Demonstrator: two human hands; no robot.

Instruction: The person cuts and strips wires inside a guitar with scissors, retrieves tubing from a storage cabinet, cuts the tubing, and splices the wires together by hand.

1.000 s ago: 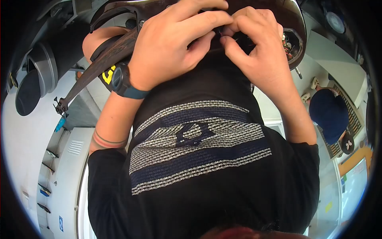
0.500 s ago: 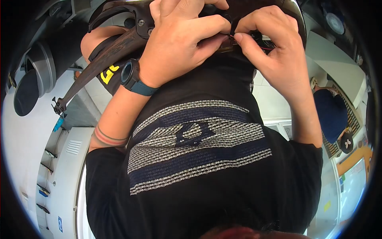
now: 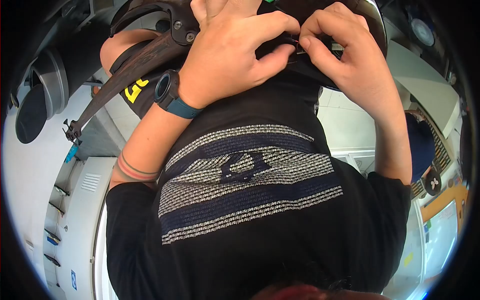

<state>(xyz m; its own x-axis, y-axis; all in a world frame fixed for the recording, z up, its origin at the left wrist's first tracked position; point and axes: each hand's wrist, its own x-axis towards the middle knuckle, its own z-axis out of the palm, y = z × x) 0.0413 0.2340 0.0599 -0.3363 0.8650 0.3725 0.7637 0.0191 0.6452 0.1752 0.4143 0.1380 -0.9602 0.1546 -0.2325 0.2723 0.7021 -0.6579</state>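
Observation:
My right hand [image 3: 345, 52] is closed in a pinch, thumb against forefinger, on a thin wire [image 3: 298, 46] with a reddish tint; the fingertips hide most of it. Beside it my left hand [image 3: 240, 50], with a dark watch on the wrist, holds its thumb and forefinger apart around the dark wire area. Its other fingers are partly cut off by the top edge. Under both hands lies a glossy dark shell [image 3: 372, 15], and a pale strip of a part [image 3: 337, 47] shows behind the right fingers.
A long dark tapered arm [image 3: 127, 77] runs left from a bolted bracket [image 3: 186, 30] to a small fitting [image 3: 72, 131]. Grey rounded equipment [image 3: 52, 82] stands at far left, a white cabinet [image 3: 80, 215] below it. Another person's dark blue clothing [image 3: 421, 142] appears at right.
My left thumb and forefinger have spread apart from their earlier pinch. My right hand has shifted slightly up and right, still pinching. A small green patch now shows at the top edge.

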